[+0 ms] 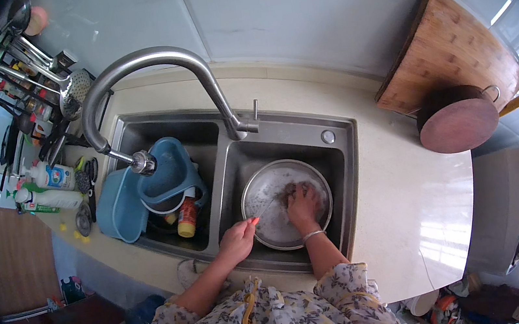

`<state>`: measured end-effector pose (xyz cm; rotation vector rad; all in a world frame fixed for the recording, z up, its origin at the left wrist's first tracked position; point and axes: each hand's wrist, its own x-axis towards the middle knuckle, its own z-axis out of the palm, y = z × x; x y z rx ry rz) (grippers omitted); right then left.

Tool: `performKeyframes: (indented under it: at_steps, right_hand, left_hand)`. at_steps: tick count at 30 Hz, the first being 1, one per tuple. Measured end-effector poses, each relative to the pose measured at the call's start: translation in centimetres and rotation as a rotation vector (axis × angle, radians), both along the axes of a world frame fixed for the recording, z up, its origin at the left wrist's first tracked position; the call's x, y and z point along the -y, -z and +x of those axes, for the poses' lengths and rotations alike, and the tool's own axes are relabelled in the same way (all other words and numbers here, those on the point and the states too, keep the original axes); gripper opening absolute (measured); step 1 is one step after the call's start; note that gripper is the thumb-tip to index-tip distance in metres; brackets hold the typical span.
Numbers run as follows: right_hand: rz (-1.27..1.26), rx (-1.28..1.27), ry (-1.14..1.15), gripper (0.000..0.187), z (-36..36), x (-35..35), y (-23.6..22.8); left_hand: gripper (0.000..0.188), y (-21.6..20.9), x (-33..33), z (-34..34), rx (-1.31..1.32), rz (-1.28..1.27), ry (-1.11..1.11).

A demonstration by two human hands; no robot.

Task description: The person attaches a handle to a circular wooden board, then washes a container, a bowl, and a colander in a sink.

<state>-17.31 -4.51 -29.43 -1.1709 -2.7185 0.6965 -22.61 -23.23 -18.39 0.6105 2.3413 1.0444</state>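
Nine o'clock from the round pan (279,233), a blue tub (118,210). Near eight o'clock, clenching an orange piece (256,219) with left hand (237,239). Inside the pan, in the sink's (288,129) right bowl, covering a dark lump (289,189) with right hand (304,205); cannot tell whether grasping.

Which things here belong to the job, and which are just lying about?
In the job:
round metal pan
right sink basin
right hand, inside the pan
left hand, by its rim

Lying about:
wooden board
blue tubs
yellow-capped bottle
perforated skimmer
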Motion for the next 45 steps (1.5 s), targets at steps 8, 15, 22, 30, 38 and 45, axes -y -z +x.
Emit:
performKeyframes:
  at_steps: [8, 15, 22, 30, 38, 45]
  right_hand:
    - [-1.395, -0.416, 0.062, 0.016, 1.3, 1.7, -0.3]
    - [-1.585, -0.440, 0.329, 0.010, -0.3, 6.5, -7.8]
    - [-0.777, -0.444, 0.060, 0.015, -1.4, 6.7, -4.1]
    - [-0.677, -0.339, 0.314, 0.020, -2.0, 2.8, -0.3]
    - [-0.802, -0.107, 0.410, 0.040, 1.4, -1.5, 1.8]
    - [-1.789, -0.551, 0.390, 0.010, -0.5, 4.2, -10.7]
  left_hand:
    - [0.020, 2.9, -0.9, -1.0, -0.213, -0.177, -0.029]
    - [0.015, 0.9, -1.6, -0.2, -0.109, -0.167, 0.037]
    - [0.014, 0.4, -2.1, 0.9, -0.167, -0.047, 0.093]
    - [0.016, -2.5, -2.1, 1.5, -0.082, -0.207, 0.217]
    - [0.020, -2.9, -2.5, 0.5, -0.343, -0.149, 0.163]
    - [0.017, -2.0, -3.4, 0.0, -0.296, -0.295, 0.122]
